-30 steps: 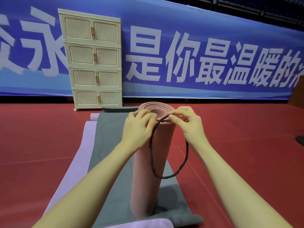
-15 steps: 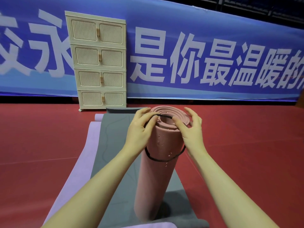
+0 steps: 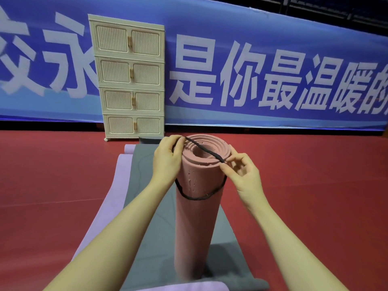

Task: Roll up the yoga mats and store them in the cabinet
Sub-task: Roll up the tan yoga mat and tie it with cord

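Now both hands stretch a black band over the top of an upright pink roll.

Both forearms reach forward from the bottom of the head view, meeting at the top of the rolled pink yoga mat [image 3: 197,223], which stands on end on a flat grey mat [image 3: 151,227] over a lilac mat [image 3: 113,185] on the red floor [image 3: 315,185]. Curled against the roll's upper rim, the left hand [image 3: 167,162] grips the black elastic band [image 3: 204,151]; the right hand [image 3: 244,175] pinches its other end between thumb and forefinger. The band crosses the roll's open top and loops round its body below. Behind stands a cream four-tier cabinet [image 3: 130,80], doors closed, before a blue banner [image 3: 273,70] whose white characters include "是你最温暖的".
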A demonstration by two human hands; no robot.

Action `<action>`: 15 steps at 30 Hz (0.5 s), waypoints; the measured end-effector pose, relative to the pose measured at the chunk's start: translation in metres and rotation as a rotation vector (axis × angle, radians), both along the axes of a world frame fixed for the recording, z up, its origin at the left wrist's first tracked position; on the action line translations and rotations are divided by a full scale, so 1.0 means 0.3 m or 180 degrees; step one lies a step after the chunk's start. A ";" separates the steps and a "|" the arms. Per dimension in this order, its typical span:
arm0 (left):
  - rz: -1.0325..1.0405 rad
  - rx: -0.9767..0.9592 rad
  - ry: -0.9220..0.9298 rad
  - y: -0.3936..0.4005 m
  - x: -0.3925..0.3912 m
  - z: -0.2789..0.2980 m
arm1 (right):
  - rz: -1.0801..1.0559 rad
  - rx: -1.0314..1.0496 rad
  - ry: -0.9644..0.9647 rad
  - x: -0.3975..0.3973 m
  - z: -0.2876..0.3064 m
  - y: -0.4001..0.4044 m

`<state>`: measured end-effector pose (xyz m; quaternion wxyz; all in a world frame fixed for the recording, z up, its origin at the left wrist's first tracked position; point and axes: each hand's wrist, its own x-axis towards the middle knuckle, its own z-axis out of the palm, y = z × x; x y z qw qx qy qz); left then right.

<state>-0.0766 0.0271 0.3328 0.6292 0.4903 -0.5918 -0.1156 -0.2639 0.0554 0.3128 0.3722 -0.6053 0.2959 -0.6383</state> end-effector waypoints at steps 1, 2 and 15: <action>-0.0017 -0.0020 0.0004 0.002 0.008 -0.004 | -0.0040 -0.0066 0.0078 0.011 0.000 0.009; -0.0037 -0.0001 0.0028 0.005 0.015 -0.008 | -0.0131 -0.0119 0.0137 0.024 -0.004 0.018; -0.0278 0.0181 0.0027 0.046 0.057 0.018 | -0.1305 -0.0316 0.0297 0.040 0.033 0.034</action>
